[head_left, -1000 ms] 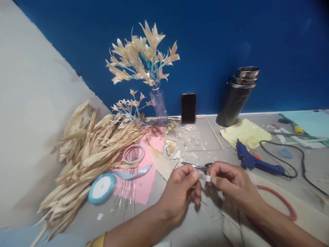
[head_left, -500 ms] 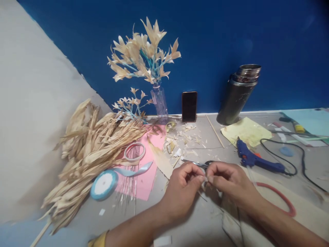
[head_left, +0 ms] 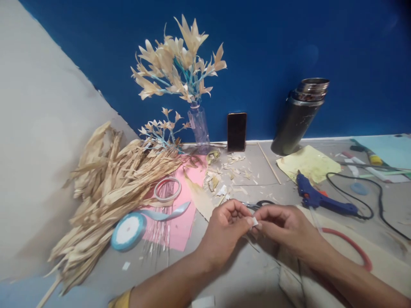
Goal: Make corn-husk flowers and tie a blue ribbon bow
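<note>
My left hand [head_left: 227,229] and my right hand [head_left: 284,224] meet over the table, both with fingers pinched. Between their fingertips shows a small white piece, like paper or tape [head_left: 254,221]. The left thumb presses on it, and the right fingertips touch its other side. A thin dark wire [head_left: 253,245] sticks out below the fingers; what it joins is hidden by the hands. Just behind the fingertips lie scissors [head_left: 266,202], partly covered by the hands.
Dried corn husks [head_left: 105,188], a blue ribbon roll [head_left: 128,231] and a tape ring [head_left: 167,189] lie left. Behind stand husk flowers in a plastic bottle [head_left: 199,128], a phone [head_left: 236,132] and a leaning flask [head_left: 297,122]. A corded blue glue gun [head_left: 324,202] lies right.
The fingertips have shifted slightly, and the white piece between them now shows more clearly. The right hand has moved a little left; the view has shifted slightly.
</note>
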{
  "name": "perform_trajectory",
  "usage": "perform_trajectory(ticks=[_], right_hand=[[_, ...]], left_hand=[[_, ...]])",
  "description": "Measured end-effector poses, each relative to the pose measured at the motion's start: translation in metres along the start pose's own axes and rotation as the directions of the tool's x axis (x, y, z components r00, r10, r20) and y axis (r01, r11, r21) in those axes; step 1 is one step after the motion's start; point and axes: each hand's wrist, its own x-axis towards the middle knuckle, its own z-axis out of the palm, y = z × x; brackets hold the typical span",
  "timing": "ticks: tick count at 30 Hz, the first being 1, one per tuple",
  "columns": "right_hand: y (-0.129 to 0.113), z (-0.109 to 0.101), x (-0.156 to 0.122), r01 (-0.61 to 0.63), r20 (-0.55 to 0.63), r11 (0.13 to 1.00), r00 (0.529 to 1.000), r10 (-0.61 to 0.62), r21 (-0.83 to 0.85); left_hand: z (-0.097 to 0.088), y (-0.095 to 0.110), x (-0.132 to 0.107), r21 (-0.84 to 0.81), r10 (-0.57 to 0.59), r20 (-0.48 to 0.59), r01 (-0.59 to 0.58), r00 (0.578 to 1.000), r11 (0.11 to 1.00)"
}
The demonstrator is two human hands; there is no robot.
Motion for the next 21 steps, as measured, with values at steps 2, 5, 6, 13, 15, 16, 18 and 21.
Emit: perform_trajectory(ticks=[2,5,6,13,15,16,18,21], right_hand=[[-0.001,-0.001,-0.001,0.01,0.003,1.0,1.0,-0.01,-0.027],[-0.003,-0.002,-0.002,0.015,-0.012,0.998,1.0,-0.016,-0.068],[-0.003,-0.002,-0.002,0.019,-0.018,0.997,1.0,-0.021,-0.078],[-0.006,-0.001,-0.003,0.052,-0.029,0.988,0.998,-0.056,-0.143],[-0.007,-0.001,-0.004,0.054,-0.026,0.987,0.998,-0.058,-0.151],[-0.007,-0.001,-0.004,0.054,-0.026,0.987,0.998,-0.059,-0.15],[-0.009,-0.001,-0.005,0.056,-0.029,0.988,0.998,-0.06,-0.144],[-0.01,0.0,-0.006,0.058,-0.039,0.988,0.997,-0.064,-0.14]], left_hand=[[0.001,0.0,-0.001,0.014,0.01,-0.007,-0.01,1.0,1.0],[0.001,-0.001,-0.002,0.047,0.028,-0.021,-0.027,0.999,0.999],[0.001,-0.001,-0.002,0.059,0.035,-0.022,-0.034,0.999,0.998],[0.001,-0.007,-0.002,0.199,0.129,-0.051,-0.117,0.99,0.973],[0.001,-0.008,-0.003,0.215,0.147,-0.049,-0.133,0.988,0.968],[0.001,-0.009,-0.004,0.219,0.153,-0.047,-0.139,0.987,0.966],[0.001,-0.009,-0.005,0.229,0.167,-0.039,-0.153,0.985,0.961],[0.001,-0.01,-0.007,0.272,0.204,-0.046,-0.184,0.978,0.944]])
